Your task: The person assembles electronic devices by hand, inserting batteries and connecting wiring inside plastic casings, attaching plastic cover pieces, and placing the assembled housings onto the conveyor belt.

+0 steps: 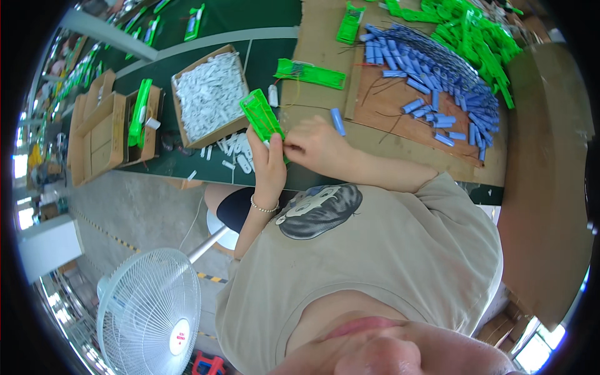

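Green translucent plastic is what both hands work on: a flat ribbed green casing [263, 115] is held up over the near edge of the worktop [206, 159]. The left hand [270, 164] is closed around the casing's lower end, fingers curled against its back, a thin bracelet [264, 208] on the wrist. The right hand [317, 145] is nearly closed, its fingertips [289, 149] pinched together at the casing's lower right edge, touching it; whether something small sits between them cannot be made out.

Just right of the right hand a single blue cylindrical cell [337, 121] lies on a brown cardboard sheet [319, 50]. Further right, well apart from the hands, a large heap of blue cells with thin wires [437, 87] spreads over a second cardboard piece, and behind it a pile of green casings [469, 31]. Another green casing with wires [310, 73] lies flat beyond the held one.

Left of the hands an open cardboard box of small white parts [209, 94] stands on the dark green worktop, with a few loose white parts [236, 153] scattered near the left hand. Further left a smaller cardboard box [109, 128] holds a green piece standing on end. Below, on the floor, a white pedestal fan [150, 312] stands beside the person's knee.
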A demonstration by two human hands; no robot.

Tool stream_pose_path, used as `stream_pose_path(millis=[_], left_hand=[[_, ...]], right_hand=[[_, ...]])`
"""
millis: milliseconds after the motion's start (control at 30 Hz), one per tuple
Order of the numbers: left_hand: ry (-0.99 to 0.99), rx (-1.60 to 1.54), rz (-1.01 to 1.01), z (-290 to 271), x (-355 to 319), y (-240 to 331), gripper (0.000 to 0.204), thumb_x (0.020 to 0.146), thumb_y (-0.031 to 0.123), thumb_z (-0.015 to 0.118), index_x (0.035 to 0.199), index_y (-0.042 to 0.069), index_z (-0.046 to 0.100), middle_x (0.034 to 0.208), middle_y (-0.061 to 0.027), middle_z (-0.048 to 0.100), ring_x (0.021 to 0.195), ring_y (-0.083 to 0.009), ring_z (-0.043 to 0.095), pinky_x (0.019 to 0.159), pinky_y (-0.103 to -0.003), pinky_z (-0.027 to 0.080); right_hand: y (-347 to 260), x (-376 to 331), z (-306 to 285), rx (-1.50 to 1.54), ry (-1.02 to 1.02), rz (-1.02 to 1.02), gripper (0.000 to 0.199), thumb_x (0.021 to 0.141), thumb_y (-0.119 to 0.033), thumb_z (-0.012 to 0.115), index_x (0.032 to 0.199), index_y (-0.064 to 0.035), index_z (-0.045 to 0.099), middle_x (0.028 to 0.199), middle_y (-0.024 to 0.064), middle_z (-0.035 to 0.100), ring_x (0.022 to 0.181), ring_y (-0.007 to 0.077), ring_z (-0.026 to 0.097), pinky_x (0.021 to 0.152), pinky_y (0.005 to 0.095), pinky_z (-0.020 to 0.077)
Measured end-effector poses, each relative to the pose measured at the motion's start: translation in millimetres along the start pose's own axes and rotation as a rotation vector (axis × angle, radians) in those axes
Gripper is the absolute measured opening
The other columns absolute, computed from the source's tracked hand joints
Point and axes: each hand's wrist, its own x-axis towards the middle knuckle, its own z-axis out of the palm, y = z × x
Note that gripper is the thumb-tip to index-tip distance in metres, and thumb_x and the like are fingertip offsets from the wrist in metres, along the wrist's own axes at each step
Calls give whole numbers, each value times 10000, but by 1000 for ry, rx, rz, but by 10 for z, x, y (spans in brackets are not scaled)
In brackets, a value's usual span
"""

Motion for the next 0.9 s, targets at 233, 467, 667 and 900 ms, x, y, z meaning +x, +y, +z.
stream_pose_path(millis=[233,467,667,900], left_hand=[[-117,-41,-141,106,-14,148,287,926,15,412,1210,2,373,1042,-104,536,857,-148,539,785,-289,461],[-270,-444,-343,148,-49,116,269,945,34,399,1211,16,358,992,-96,535,781,-145,557,680,-295,504],[-408,-446,-354,184,-25,137,307,927,47,394,1232,37,361,996,-112,542,754,-177,572,652,-314,517],[-277,-460,-346,126,-6,103,364,934,58,416,1289,43,337,1007,-91,529,778,-160,567,670,-307,508]], right_hand=[[232,-111,-349,75,-111,141,116,786,-166,654,813,-54,644,754,88,629,734,258,607,688,360,468],[1659,-450,-1313,-725,68,586,234,783,-79,613,1010,-52,667,1012,166,619,902,361,602,779,421,491],[1727,-427,-1378,-695,-88,445,254,726,-59,693,976,-88,664,1001,122,530,962,296,574,791,391,491],[1257,-195,-1100,404,355,388,315,733,-76,715,1026,-16,616,1013,56,584,831,168,604,758,298,495]])
